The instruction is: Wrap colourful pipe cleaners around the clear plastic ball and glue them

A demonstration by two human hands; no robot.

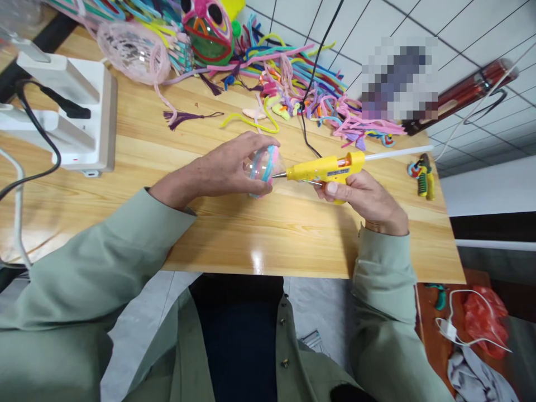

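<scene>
Head view, and it's busy along the top: a heap of coloured craft stems spreads from upper left to upper right, with a pink-and-green mask-like piece at upper centre. A pink-wrapped clear ball sits left of it, a purple tassel just below. The black cord drops across the heap and ends near the yellow glue gun. White power strip at left, pliers at right.

Now to the centre! The left hand has its grip clamped on a small clear ball with blue and pink bands, thumb below, fingers above. The right hand has its grip closed around the glue gun's handle, nozzle right at the ball's edge; contact, I can't tell.

Underneath, a pale wooden table, glossy at lower centre. White tiles upper right, grey floor below, red bag lower right.
</scene>
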